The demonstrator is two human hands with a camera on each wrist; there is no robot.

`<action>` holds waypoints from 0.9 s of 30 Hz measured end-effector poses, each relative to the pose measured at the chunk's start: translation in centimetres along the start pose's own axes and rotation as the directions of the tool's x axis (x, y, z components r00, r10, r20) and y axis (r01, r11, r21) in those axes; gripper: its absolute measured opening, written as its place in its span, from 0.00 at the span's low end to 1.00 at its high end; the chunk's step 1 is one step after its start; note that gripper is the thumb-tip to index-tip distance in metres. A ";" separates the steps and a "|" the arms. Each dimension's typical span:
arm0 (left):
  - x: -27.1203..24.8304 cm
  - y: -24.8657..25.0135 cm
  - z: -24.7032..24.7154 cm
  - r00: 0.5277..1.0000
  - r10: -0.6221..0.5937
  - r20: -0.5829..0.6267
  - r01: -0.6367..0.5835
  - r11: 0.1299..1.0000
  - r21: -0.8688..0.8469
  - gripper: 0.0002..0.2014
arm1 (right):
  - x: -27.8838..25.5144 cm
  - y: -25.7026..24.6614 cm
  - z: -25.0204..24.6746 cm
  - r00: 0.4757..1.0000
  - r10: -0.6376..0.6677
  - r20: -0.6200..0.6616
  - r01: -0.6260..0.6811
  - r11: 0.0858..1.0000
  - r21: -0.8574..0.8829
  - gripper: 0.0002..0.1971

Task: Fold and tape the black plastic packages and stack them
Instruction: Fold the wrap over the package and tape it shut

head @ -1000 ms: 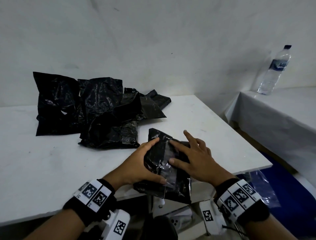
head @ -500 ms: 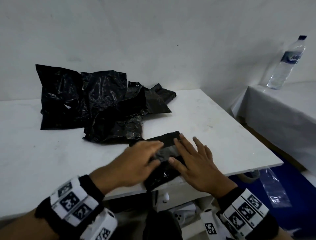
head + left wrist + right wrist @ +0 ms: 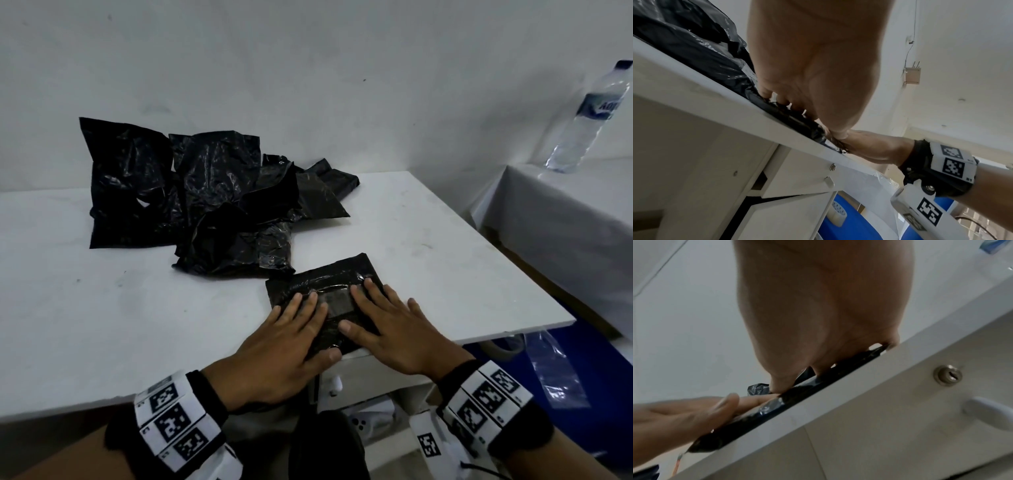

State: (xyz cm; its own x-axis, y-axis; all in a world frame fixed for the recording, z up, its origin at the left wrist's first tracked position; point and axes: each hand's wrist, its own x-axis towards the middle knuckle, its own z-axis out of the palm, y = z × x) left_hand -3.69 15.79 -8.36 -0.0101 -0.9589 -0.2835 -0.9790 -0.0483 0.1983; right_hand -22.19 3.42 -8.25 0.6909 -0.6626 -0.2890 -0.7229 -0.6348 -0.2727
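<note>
Pressing flat with spread fingers, the left hand (image 3: 284, 346) and right hand (image 3: 394, 329) pin a folded black package (image 3: 322, 277) at the white table (image 3: 102, 308) near edge; beyond it lies a heap of black plastic packages (image 3: 205, 195).

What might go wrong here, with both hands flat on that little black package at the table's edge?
The folded package lies at the table front edge; a slip of the left hand or right hand might push it off. Its clear tape looks wrinkled and may peel. The loose bag pile nearby could get dragged along.
</note>
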 end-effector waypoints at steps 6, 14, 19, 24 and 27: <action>-0.7 -0.6 -0.5 1.000 -0.027 0.013 0.027 0.999 -0.030 0.47 | 0.0 -0.3 0.3 0.998 0.053 -0.034 -0.053 0.999 0.009 0.48; -0.7 -0.4 -1.0 0.998 -0.050 0.027 0.050 0.999 0.001 0.42 | -0.1 -0.6 -0.1 0.999 -0.001 0.046 0.006 0.992 -0.125 0.45; -1.1 -0.8 -1.2 0.998 -0.045 0.033 0.045 0.999 0.008 0.43 | -0.3 0.0 -0.3 1.000 0.021 0.023 -0.019 0.997 -0.081 0.51; -1.2 -0.5 -2.1 0.997 -0.056 0.051 0.058 0.998 -0.030 0.43 | -0.5 -0.3 -0.1 0.999 0.042 0.022 -0.041 0.997 -0.069 0.55; 0.3 0.7 -3.7 0.988 -0.044 -0.150 0.051 0.998 0.046 0.35 | -0.4 -0.6 -0.3 0.998 0.053 0.039 -0.052 0.998 -0.048 0.53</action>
State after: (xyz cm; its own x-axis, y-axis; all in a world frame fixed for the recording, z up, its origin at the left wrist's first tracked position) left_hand -3.59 14.47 -4.78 0.0633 -0.9870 -0.1478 -0.9865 -0.0843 0.1402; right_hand -22.05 3.93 -7.74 0.6507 -0.6798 -0.3384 -0.7566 -0.6180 -0.2135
